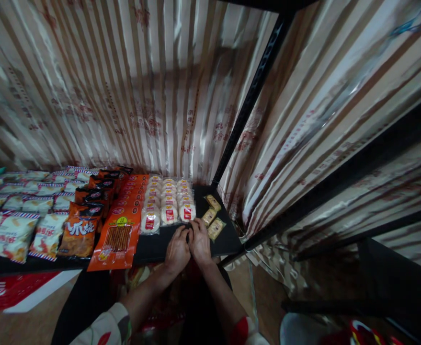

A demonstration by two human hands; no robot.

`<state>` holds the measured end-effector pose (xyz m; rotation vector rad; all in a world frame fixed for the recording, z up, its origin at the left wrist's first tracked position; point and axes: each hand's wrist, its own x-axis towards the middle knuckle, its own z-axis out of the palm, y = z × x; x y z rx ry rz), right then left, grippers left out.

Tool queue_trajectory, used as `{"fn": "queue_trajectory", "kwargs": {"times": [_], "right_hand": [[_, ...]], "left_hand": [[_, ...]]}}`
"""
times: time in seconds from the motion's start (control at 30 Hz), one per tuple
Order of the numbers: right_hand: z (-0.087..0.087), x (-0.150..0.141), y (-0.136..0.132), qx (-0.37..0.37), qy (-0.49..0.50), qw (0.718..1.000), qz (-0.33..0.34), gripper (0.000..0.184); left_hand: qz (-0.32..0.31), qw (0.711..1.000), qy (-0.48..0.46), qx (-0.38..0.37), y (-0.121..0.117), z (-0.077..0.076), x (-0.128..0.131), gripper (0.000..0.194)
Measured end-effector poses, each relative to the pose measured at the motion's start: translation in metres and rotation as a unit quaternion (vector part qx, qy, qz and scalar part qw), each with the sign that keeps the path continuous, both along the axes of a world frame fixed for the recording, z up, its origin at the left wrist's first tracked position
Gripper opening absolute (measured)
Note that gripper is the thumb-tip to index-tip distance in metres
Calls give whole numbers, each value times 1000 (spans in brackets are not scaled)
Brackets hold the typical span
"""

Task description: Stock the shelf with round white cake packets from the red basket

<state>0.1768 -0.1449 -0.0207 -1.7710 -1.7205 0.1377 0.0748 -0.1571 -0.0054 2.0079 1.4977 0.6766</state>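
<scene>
Small yellow packets [209, 216] lie on a black shelf [151, 247] before striped sheeting [160, 96], beside the right hand [200, 243], which meets the left hand [177, 247], any grip hidden from me.

1. Small yellow rectangular film packets [209, 216], three: lying flat on the black shelf [153, 249]; the middle one sits at 7 o'clock from the upper packet [213, 202], the lower packet [216, 229] at 5 o'clock from the middle one.
2. Round white snacks in clear film with red-and-white labels [169, 214]: located at 9 o'clock from item 1; three overlapping columns running 12-to-6 o'clock, labels facing 6 o'clock.
</scene>
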Motion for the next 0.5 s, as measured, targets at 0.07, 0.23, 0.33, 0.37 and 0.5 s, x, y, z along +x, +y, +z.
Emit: {"fn": "queue_trajectory", "kwargs": {"times": [0.07, 0.23, 0.33, 0.37, 0.5], "right_hand": [[-1, -4, -7, -1, 17, 1000, 10, 37], [-1, -17, -25, 1, 52, 998, 38, 42], [-3, -27, -38, -4, 79, 996, 39, 44], [-5, -30, -42, -5, 85, 995, 41, 44], [-21, -45, -60, -2, 100, 993, 66, 45]], "left_hand": [[-2, 1000, -7, 9, -7, 2, -3, 46], [-1, 1000, -9, 15, -27, 1, -15, 42], [-8, 1000, -7, 18, -39, -4, -24, 43], [-10, 1000, -7, 20, -44, -6, -27, 43], [-29, 999, -20, 29, -61, -20, -44, 38]]}}
